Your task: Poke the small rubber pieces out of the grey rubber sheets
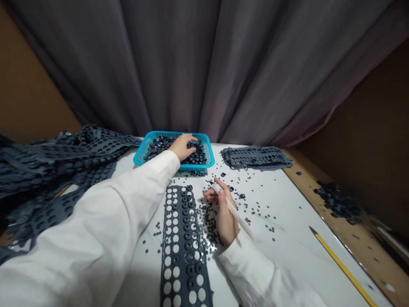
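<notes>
My left hand (182, 147) is over the blue plastic basket (210, 161), fingers apart above a heap of small black rubber parts (159, 147). Nothing shows between those fingers, though their undersides are partly hidden. My right hand (226, 215) grips a white pencil (232, 209) with a dark tip that points up and left. Between my arms lies a dark perforated rubber sheet (179, 238) with rows of round holes. Several black ring-shaped pieces (190, 268) still sit along its right-hand rows. Small dark discs (209, 224) are scattered beside the sheet.
More perforated sheets (64, 170) are piled at the left. A stack of rubber strips (257, 157) lies at the back right. On the white tabletop (287, 251) rests a yellow pencil (343, 266). Dark scraps (338, 202) are heaped on the brown surface. A grey curtain (204, 64) hangs behind.
</notes>
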A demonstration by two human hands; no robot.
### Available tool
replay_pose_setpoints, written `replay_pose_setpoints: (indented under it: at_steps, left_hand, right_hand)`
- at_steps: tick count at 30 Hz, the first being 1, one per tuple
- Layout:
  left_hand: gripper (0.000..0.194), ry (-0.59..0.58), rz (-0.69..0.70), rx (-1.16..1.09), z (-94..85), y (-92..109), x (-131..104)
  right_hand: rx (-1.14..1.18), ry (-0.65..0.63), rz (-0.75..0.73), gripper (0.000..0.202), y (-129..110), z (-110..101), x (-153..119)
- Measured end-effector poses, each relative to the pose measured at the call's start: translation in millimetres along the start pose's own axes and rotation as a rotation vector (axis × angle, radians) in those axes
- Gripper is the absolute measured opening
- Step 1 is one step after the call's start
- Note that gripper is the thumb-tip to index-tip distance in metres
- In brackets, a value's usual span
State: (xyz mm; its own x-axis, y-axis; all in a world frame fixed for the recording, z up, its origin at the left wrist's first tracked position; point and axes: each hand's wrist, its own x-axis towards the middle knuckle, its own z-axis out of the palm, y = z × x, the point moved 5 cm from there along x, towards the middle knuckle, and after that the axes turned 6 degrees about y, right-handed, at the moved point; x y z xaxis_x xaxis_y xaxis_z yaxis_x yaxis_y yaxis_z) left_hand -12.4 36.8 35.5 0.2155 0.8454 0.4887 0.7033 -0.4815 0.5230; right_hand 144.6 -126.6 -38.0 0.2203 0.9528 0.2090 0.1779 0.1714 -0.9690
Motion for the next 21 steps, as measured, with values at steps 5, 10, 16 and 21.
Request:
replay_pose_setpoints:
  at_steps: [5,10,16,21]
  left_hand:
    - [0.013,-0.376,0.319,-0.033,-0.3,31,-52]
    - [0.014,-0.636,0.228,0.014,10.3,28,-83]
    - [0.013,-0.663,0.260,0.099,22.1,25,-85]
    - [0.012,-0.701,0.263,0.112,27.3,27,-86]
  right_hand:
    - [-0.056,-0.062,0.066,0.026,9,6,22]
    - [-0.043,-0.089,0.063,0.013,17,17,24]
    - [-0.068,-0.125,0.045,0.014,18,21,23]
    - [-0.122,-0.134,-0.001,0.016,12,21,22]
